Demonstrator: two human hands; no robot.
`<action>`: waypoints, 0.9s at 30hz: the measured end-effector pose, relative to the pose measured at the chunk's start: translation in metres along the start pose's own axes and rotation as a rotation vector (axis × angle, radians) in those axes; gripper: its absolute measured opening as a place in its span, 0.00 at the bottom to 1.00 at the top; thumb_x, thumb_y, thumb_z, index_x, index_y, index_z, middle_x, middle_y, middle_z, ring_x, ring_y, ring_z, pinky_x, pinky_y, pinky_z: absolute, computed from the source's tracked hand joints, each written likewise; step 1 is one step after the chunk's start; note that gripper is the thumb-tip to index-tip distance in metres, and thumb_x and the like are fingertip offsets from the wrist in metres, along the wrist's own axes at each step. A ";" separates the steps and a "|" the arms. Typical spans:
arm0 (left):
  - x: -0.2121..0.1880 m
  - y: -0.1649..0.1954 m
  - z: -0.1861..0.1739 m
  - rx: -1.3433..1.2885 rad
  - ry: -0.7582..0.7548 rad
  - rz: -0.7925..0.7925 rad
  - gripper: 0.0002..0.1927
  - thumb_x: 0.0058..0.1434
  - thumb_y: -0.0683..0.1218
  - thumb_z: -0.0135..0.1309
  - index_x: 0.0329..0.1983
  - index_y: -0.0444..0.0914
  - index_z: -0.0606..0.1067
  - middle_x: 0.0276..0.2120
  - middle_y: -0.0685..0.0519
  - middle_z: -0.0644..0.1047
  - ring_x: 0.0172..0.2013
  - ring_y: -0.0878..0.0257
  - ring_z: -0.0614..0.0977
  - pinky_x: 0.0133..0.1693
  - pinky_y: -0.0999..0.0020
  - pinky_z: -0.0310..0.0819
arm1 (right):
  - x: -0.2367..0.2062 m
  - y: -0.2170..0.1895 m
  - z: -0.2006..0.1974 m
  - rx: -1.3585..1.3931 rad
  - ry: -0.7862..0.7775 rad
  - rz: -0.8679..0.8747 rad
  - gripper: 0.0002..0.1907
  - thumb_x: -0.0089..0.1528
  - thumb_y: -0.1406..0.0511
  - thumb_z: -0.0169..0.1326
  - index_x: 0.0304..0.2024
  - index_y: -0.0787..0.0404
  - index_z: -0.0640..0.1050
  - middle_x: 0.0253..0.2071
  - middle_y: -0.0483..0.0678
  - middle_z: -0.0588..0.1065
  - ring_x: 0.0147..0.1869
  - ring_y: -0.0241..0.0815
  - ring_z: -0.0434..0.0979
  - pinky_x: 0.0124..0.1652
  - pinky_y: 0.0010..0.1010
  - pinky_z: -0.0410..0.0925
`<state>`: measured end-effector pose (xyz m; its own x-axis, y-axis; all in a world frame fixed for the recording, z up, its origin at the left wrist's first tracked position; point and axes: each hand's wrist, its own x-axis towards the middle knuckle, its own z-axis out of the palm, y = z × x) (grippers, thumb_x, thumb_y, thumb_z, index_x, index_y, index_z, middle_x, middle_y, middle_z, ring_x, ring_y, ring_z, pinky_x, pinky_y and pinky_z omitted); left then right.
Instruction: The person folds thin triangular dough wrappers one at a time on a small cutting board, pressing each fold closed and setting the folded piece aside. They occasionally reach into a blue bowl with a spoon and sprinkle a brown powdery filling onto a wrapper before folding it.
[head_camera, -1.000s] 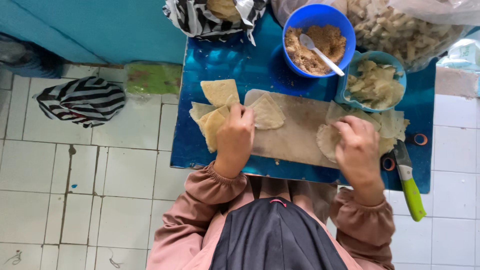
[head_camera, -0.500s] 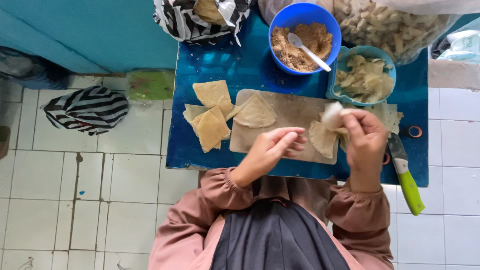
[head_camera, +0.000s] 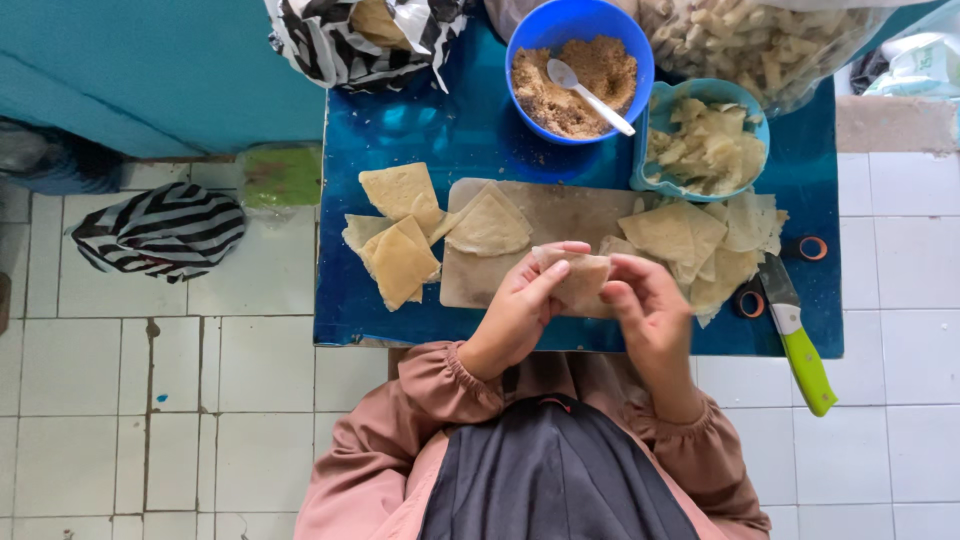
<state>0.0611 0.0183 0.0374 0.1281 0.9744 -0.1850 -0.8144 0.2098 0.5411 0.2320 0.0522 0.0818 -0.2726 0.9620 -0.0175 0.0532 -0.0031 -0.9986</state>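
Glossy blue table (head_camera: 420, 130) carries everything within my reach. Pale wooden cutting board (head_camera: 560, 215) sits centred before me as the working surface. Round blue plastic bowl of brown crumbly filling (head_camera: 578, 70), white spoon in it, stands just behind the board. Folded tan triangles (head_camera: 398, 245) set aside leftward, off the board. Thin tan pastry sheet (head_camera: 580, 278) is above the board's near edge, pinched by my left hand (head_camera: 520, 310) and right hand (head_camera: 645, 310); possibly mid-fold, fingers hide it.
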 end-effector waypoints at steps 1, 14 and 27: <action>-0.001 -0.002 0.003 0.065 0.010 0.049 0.15 0.75 0.44 0.46 0.62 0.37 0.73 0.52 0.51 0.80 0.52 0.64 0.81 0.53 0.69 0.77 | 0.000 0.007 0.000 0.015 0.000 0.033 0.12 0.67 0.69 0.56 0.53 0.62 0.77 0.44 0.44 0.79 0.45 0.31 0.78 0.45 0.22 0.71; -0.012 0.018 0.012 1.598 0.288 0.779 0.11 0.68 0.39 0.56 0.53 0.38 0.76 0.43 0.48 0.80 0.44 0.52 0.81 0.44 0.61 0.77 | 0.018 0.007 0.019 -0.614 0.126 -0.231 0.07 0.62 0.71 0.64 0.41 0.63 0.80 0.28 0.47 0.74 0.27 0.34 0.71 0.30 0.26 0.65; -0.009 0.018 0.011 1.854 0.392 0.643 0.13 0.65 0.42 0.56 0.53 0.38 0.74 0.41 0.49 0.75 0.37 0.53 0.81 0.35 0.61 0.76 | 0.004 0.005 -0.023 -0.872 0.079 -0.362 0.06 0.63 0.70 0.61 0.42 0.62 0.78 0.40 0.52 0.75 0.43 0.51 0.77 0.42 0.36 0.69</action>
<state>0.0512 0.0139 0.0576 -0.2073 0.9139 0.3489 0.8178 -0.0338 0.5744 0.2527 0.0626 0.0776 -0.3495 0.8802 0.3212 0.6861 0.4739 -0.5520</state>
